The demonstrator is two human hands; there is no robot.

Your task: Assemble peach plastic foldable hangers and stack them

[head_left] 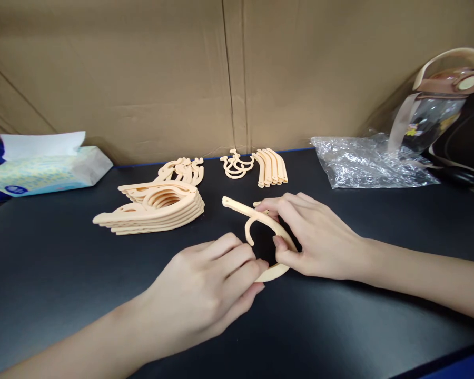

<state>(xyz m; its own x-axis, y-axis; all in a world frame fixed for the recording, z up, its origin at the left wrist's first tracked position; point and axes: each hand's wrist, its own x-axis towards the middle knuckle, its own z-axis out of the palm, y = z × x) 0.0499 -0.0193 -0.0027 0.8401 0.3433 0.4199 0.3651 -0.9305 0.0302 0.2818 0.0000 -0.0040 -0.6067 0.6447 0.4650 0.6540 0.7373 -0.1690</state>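
Peach plastic in both hands, head cam: we've got the curved, hooked piece (269, 220) just right of centre, over the black tabletop (387, 226). Our left hand (217, 279) pinches its lower end, fingers closed & hiding the tip; our right hand (318, 237) grips the bend btwn thumb & fingers. Step in hand, we'd guess: adjusting or fitting that lower end; next move prob. calls for a steady R hold w/ controlled L pressure. Stacked pieces (161, 213) sit left of centre, loose hooks (234, 176) & curved bars (272, 168) upper centre.
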